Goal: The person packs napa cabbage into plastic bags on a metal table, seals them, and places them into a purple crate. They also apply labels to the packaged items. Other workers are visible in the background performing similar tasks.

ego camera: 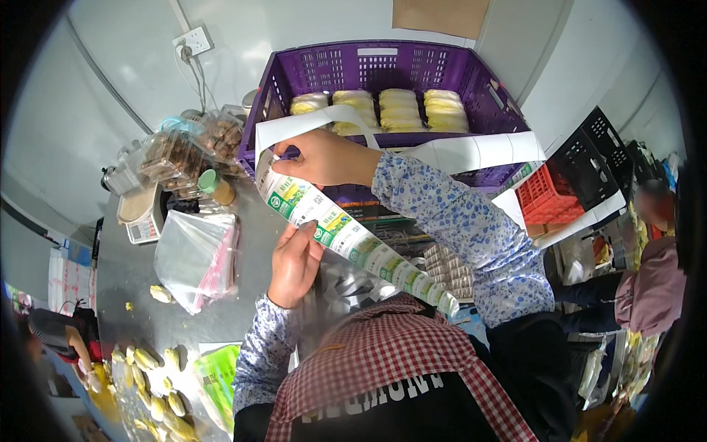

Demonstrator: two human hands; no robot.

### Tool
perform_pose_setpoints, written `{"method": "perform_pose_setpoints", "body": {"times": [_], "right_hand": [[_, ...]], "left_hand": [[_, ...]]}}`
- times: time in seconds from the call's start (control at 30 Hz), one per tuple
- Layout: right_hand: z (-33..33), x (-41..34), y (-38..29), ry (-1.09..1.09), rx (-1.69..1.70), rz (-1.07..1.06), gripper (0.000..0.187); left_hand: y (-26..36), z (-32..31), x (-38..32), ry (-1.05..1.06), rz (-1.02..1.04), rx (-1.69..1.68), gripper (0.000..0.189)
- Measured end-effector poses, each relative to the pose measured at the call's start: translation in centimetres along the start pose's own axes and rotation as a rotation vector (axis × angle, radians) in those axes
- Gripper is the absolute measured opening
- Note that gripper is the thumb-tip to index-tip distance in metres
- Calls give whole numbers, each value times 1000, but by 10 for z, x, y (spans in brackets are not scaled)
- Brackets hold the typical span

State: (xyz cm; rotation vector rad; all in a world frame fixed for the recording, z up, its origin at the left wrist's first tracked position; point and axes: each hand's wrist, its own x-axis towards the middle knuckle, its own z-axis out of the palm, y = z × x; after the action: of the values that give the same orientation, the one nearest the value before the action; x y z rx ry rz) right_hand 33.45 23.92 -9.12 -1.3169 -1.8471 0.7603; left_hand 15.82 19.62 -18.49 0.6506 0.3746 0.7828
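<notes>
A long strip of green-and-white printed labels [337, 224] slants across in front of me, from the purple crate down to my apron. Near its upper left end, the fingers of my right hand [331, 157] pinch the strip. My left hand [295, 262] grips its lower edge between thumb and fingers. White backing paper [304, 120] loops above my right hand, and another white length [475, 152] runs along the crate's front rim. Behind my hands stands the purple plastic crate [381, 48], holding several wrapped packs of pale yellow leafy vegetables [397, 108].
Clear plastic bags [190, 257] lie left on the steel table [254, 221], near a weighing scale [141, 221], a green-capped jar [216, 187] and clear boxes [171, 157]. Loose small cabbages [157, 409] lie lower left. Red crates [544, 193] and a person [652, 282] are at right; another person [61, 337] is left.
</notes>
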Motion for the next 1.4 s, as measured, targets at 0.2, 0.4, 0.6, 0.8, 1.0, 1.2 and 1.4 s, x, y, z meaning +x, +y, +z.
{"method": "perform_pose_setpoints", "body": {"times": [0.2,0.4,0.6,0.8,1.0,1.2,1.4], "right_hand": [[0,-1,1,33,52,67,36],[6,-2,2,34,63,85,39],[6,-3,-1,11,80,123,37],[5,-6,5,70,50,132,46],[1,-15,-4,34,39,217,48],[5,-20,8,-3,28,236,48],[11,-33,21,-37,52,263,48]], "left_hand": [[3,3,1,-1,-38,-11,30],[7,-5,-1,-16,-32,-3,31],[16,-7,-5,23,-1,16,31],[17,-7,-5,52,34,8,32],[21,-2,-5,48,43,37,32],[29,-6,-5,10,40,30,32],[43,-4,-2,30,93,65,36]]}}
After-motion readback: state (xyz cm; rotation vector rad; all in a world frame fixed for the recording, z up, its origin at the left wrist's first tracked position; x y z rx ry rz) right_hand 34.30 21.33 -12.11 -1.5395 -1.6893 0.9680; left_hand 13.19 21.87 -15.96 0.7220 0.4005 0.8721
